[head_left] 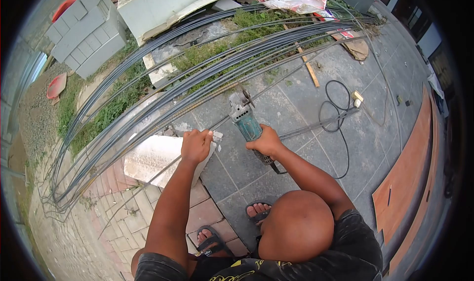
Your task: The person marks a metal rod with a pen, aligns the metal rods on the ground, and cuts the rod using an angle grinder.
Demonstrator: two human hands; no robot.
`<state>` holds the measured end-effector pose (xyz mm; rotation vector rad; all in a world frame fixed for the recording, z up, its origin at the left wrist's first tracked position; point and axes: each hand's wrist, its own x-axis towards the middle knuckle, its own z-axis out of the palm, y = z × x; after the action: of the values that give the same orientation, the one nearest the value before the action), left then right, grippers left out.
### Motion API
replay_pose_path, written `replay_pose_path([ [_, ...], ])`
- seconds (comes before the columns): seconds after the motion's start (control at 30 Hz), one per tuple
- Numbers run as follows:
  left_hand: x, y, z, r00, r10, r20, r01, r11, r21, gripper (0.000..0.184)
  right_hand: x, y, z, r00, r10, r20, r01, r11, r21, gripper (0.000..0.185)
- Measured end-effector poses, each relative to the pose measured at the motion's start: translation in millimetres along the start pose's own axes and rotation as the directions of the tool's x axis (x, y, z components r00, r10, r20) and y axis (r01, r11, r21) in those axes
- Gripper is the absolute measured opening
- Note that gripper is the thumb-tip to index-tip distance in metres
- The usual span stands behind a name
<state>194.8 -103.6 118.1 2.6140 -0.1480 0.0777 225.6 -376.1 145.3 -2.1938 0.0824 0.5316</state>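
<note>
My left hand (196,145) is closed around a thin steel rod (164,170), which runs from the lower left up past the grinder. In my right hand (266,141) is a teal angle grinder (247,125), gripped by its body with its grey head facing away from me. The grinder's disc (248,98) lies close to the rod; whether it touches, I cannot tell. Under my left hand rests a pale, rough slab (152,154). Just beyond both hands stretches a long bundle of steel rods (276,38), bent round at the left end.
A black power cable (348,155) loops over the grey tiles to a pale plug connector (357,98). Brown boards (402,177) lie at the right. A wooden strip (308,66), a white sack (298,2) and grey blocks (89,34) are farther off. My sandalled feet stand close by.
</note>
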Motion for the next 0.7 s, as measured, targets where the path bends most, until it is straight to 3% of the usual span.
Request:
replay_pose_path([
  [0.13, 0.3, 0.2, -0.5, 1.0, 0.001, 0.0, -0.001, 1.0, -0.002, 0.042, -0.9, 1.7, 1.6, 0.998, -0.03, -0.048, 0.028, 0.999, -0.046, 0.107],
  [0.3, 0.7, 0.3, -0.3, 1.0, 0.005, -0.013, -0.005, 1.0, 0.01, 0.041, -0.4, -2.1, -2.8, 1.0, 0.002, 0.026, -0.002, 1.0, 0.021, 0.106],
  [0.7, 0.1, -2.2, 2.7, 1.0, 0.017, -0.014, -0.016, 1.0, 0.022, 0.042, 5.8, 3.4, 1.3, 1.0, 0.0, 0.02, -0.001, 0.999, 0.047, 0.104],
])
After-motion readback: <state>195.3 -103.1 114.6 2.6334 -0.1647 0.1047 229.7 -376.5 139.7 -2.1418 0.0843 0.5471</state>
